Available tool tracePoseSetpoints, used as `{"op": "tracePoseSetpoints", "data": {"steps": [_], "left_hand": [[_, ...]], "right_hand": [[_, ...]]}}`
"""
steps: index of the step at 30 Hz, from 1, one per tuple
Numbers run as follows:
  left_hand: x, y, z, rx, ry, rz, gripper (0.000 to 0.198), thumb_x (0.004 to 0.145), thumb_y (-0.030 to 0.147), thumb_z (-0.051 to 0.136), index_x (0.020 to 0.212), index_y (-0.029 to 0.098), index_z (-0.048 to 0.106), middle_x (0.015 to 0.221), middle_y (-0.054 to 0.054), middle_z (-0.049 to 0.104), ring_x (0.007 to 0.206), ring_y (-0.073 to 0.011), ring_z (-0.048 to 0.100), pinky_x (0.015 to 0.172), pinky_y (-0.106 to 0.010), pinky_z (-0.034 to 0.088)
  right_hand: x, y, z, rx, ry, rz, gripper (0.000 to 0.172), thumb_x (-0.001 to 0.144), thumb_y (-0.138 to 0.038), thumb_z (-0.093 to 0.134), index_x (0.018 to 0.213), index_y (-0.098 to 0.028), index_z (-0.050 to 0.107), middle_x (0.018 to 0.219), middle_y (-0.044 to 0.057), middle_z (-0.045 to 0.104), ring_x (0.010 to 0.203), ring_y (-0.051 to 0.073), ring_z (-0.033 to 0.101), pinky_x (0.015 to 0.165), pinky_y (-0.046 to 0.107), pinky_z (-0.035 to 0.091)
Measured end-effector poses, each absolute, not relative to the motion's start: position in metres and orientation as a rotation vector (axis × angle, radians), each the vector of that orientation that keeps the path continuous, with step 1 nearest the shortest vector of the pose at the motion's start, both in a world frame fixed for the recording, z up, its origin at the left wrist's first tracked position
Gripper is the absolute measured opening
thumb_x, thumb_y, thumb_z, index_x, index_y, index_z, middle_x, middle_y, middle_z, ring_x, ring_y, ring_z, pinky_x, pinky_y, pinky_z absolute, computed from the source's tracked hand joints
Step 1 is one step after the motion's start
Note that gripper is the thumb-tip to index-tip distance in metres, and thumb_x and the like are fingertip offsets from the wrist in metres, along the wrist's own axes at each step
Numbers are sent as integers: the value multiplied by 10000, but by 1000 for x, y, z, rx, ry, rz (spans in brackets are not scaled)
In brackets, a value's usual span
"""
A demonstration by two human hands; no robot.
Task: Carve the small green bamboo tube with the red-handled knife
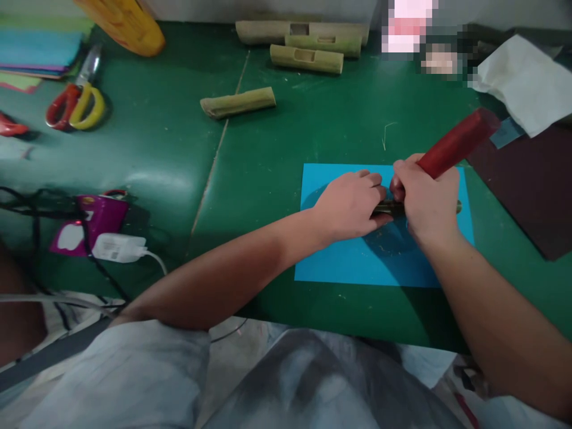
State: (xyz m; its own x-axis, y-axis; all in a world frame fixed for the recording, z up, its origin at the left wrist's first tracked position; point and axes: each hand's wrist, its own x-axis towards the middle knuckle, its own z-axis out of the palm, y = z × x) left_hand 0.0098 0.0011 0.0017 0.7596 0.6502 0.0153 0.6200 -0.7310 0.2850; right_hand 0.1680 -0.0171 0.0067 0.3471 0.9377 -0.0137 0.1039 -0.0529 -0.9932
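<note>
On a sheet of blue paper [330, 262], my left hand [351, 202] is closed around one end of a thin bamboo piece [388, 207]. My right hand [431, 196] grips a tool with a thick red handle [460, 143], which slants up and to the right. The working end of that tool is hidden by the fingers, just over the bamboo. Between my two hands only a short dark length of bamboo shows; its far end pokes out right of my right hand. Small shavings [386, 247] lie on the paper below.
Several notched bamboo tubes [306, 58] lie at the back of the green table [147, 149], a smaller bamboo piece [239, 102] nearer. Scissors [80, 98] and coloured paper [40, 50] are at left, above cables and a white charger [120, 247]. White tissue [525, 83] lies at right.
</note>
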Motion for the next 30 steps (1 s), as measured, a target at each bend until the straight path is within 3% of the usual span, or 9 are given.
{"op": "tracePoseSetpoints", "data": {"steps": [13, 19, 24, 30], "left_hand": [[10, 0, 3, 2676, 1027, 153, 363, 1144, 434, 763, 1241, 119, 914, 1201, -172, 841, 1219, -377, 823, 993, -464, 660], [9, 2, 0, 2691, 1002, 180, 348, 1129, 435, 777, 1197, 120, 909, 1209, -170, 849, 1229, -383, 833, 1084, -502, 691], [6, 3, -8, 2693, 975, 260, 346, 1123, 436, 784, 1213, 123, 900, 1212, -165, 857, 1230, -377, 843, 1127, -512, 705], [3, 4, -19, 2692, 943, 359, 339, 1131, 442, 779, 1244, 145, 899, 1303, -164, 867, 1259, -381, 843, 1124, -528, 710]], "right_hand": [[172, -15, 4, -1416, -992, 906, 450, 914, -234, 833, 571, -317, 554, 586, -19, 470, 580, 185, 453, 624, 402, 465], [174, -11, -3, -1460, -1050, 893, 480, 973, -346, 862, 614, -295, 547, 590, -37, 480, 559, 160, 426, 562, 370, 448], [175, -8, -11, -1475, -1103, 845, 470, 972, -249, 847, 622, -288, 535, 605, -34, 501, 594, 158, 449, 586, 360, 446], [167, -10, -5, -1469, -1097, 853, 529, 922, -181, 840, 587, -287, 445, 607, -43, 413, 601, 145, 354, 561, 358, 375]]}}
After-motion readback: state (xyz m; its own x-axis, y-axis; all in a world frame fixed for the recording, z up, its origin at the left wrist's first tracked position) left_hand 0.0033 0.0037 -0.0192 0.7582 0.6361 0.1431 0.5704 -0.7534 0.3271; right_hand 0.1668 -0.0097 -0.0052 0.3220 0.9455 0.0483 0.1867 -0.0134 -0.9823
